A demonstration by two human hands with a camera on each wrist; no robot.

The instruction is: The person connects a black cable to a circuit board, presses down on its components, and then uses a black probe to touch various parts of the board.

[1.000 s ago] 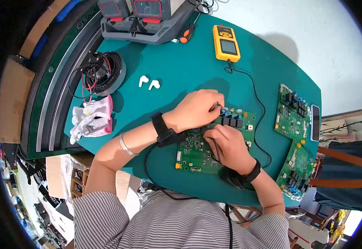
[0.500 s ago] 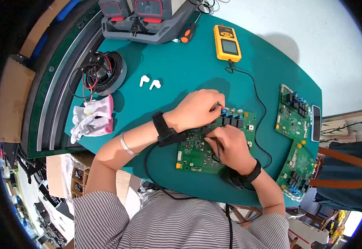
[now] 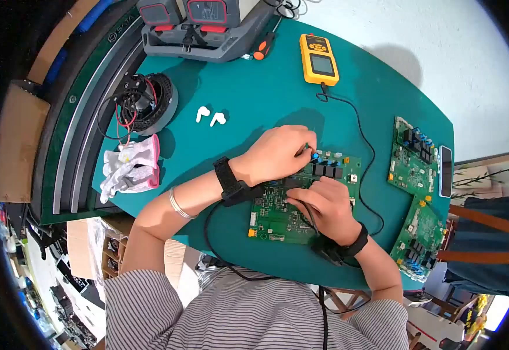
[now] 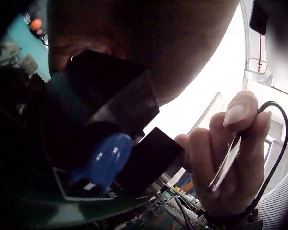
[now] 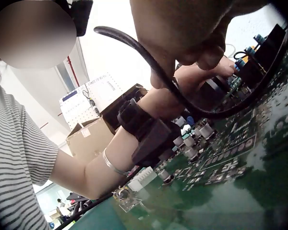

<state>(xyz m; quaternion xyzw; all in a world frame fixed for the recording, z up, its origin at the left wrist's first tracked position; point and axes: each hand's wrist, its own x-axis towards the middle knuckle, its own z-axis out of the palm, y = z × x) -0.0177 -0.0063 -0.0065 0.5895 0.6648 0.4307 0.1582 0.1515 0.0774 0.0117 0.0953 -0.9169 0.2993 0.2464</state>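
Observation:
A green circuit board (image 3: 283, 216) lies on the table in the head view. At its far edge, beside black relays (image 3: 327, 169), is my left hand (image 3: 278, 153), fingers bent; a small green piece (image 3: 306, 146) shows between thumb and forefinger, its kind hidden. Close up in the left wrist view are a blue disc component (image 4: 110, 158) and black blocks. Over the board's middle my right hand (image 3: 327, 207) pinches a thin tool with a flat, bright metal end (image 4: 226, 165). A black cord (image 4: 281, 143) loops past that hand; it also crosses the right wrist view.
A yellow handheld meter (image 3: 320, 61) with a black cable lies at the back. Two more circuit boards (image 3: 409, 160) and a phone (image 3: 444, 171) lie at right. White earbuds (image 3: 218, 118), a glove (image 3: 131, 166), a wheel-shaped motor (image 3: 152, 102) and an orange-handled screwdriver (image 3: 262, 48) are at left.
My right hand's fingers have shifted slightly toward the near right, and the thin tool tilts differently. My left hand stays at the board's far edge.

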